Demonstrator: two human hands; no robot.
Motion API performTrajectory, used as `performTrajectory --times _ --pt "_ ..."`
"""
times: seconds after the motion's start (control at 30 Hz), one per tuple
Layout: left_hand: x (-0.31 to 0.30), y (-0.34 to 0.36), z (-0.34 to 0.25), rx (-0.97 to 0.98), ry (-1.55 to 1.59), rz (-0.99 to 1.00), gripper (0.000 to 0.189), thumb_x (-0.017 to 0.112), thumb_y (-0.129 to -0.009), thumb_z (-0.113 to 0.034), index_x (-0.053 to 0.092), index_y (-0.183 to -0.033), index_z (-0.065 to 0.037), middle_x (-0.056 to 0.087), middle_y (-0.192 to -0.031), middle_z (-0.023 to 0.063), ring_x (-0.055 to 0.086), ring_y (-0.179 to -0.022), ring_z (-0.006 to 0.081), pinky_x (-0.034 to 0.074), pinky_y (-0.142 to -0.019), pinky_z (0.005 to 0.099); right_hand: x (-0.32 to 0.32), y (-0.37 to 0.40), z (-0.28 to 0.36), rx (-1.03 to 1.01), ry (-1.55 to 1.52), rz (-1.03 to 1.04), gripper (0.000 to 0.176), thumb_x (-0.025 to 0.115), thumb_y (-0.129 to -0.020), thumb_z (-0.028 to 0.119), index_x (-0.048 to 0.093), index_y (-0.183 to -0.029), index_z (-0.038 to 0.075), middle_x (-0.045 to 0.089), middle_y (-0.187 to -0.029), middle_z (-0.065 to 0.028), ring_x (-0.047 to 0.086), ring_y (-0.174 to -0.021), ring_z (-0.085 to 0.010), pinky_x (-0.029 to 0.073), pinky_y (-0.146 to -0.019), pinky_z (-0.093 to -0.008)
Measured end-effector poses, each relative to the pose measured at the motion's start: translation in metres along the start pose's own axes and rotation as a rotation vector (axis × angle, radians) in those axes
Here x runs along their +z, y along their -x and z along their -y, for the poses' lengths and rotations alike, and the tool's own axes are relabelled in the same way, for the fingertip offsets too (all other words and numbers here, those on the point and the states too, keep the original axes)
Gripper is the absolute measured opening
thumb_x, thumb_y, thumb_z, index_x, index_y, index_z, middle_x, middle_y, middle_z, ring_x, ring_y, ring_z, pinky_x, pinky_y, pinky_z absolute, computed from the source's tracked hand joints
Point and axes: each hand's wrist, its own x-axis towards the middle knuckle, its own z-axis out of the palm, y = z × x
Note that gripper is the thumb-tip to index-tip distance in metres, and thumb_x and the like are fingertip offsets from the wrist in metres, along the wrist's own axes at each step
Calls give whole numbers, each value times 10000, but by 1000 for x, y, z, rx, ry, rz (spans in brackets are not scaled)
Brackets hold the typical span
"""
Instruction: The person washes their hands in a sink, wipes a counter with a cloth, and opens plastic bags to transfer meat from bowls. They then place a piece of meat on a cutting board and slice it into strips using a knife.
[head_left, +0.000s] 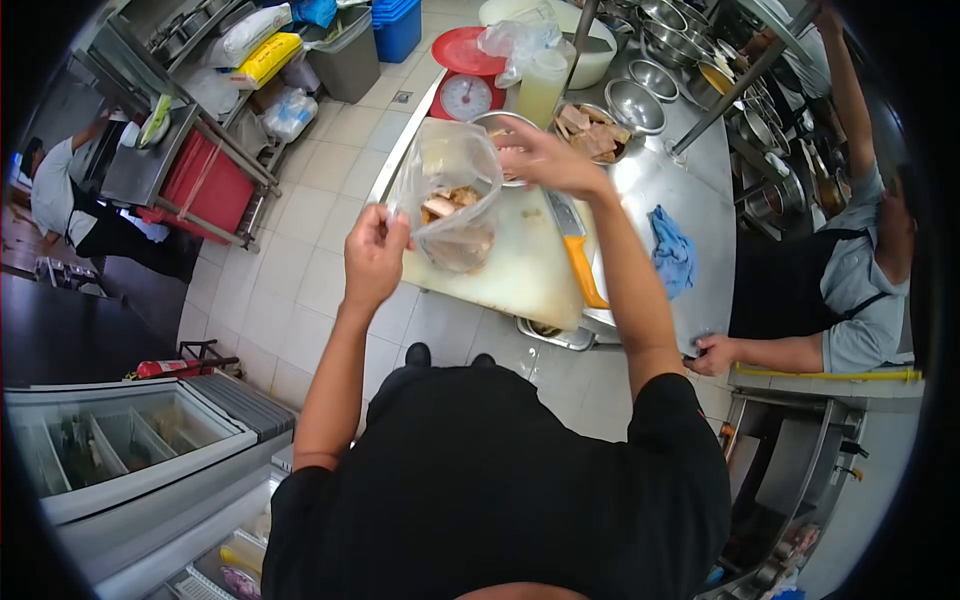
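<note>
My left hand (377, 255) pinches the rim of a clear plastic bag (455, 235) at its left side. Pieces of cooked-looking meat (447, 204) lie inside the bag, which hangs over the white cutting board (510, 285). To the right of the bag's mouth is my right hand (552, 160), slightly blurred, fingers stretched out and apart; I see nothing held in it. Partly hidden beneath it is a metal bowl (494, 119). Close by stands another bowl of meat pieces (592, 132). A knife with a yellow handle (580, 265) lies along the board's right edge.
A red scale (466, 97), a jug of pale liquid (541, 85) and metal bowls (636, 106) stand farther back. A blue cloth (672, 252) lies on the steel table (705, 190). One co-worker (840, 270) stands at right, another (75, 190) at far left.
</note>
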Motion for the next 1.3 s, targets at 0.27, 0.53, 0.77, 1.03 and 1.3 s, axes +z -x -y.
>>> performTrajectory --times 0.27,0.53,0.77,1.03,1.3 --pt "-37 -68 -73 284 -27 -77 179 579 -911 -138 511 -794 -21 554 -659 8 508 -559 47 385 -497 192 -6 0 60 -40 -320 -288 261 599 -873 167 543 -1066 2 613 -726 -42 564 -590 -83 414 -490 -187" --pt "-41 -109 -125 169 -267 231 103 635 -801 -69 551 -817 -12 588 -694 21 561 -585 68 419 -507 189 1 78 101 -36 -459 -240 154 558 -903 153 515 -959 17 646 -782 -82 667 -648 -152 424 -415 -200" --pt "-37 -115 -85 -64 -181 451 97 641 -809 -29 559 -859 -44 574 -736 -10 538 -618 46 406 -551 167 -5 145 -10 19 -282 -122 838 813 -688 156 372 -1386 10 658 -1045 -147 646 -937 -172 508 -729 -244" --pt "-17 -102 -100 74 -29 592 152 651 -811 -85 603 -920 10 595 -719 19 544 -619 73 421 -567 188 99 23 -8 -275 15 -112 776 827 -651 338 485 -1299 84 597 -1129 -60 562 -1013 -180 462 -854 -336" --pt "-79 -58 11 380 -241 415 788 776 -728 -249 372 -1340 39 558 -1191 141 559 -966 162 489 -787 268 102 -1 51 -292 -402 -67 232 649 -874 226 619 -1055 85 617 -875 -24 586 -801 -126 496 -713 -271"
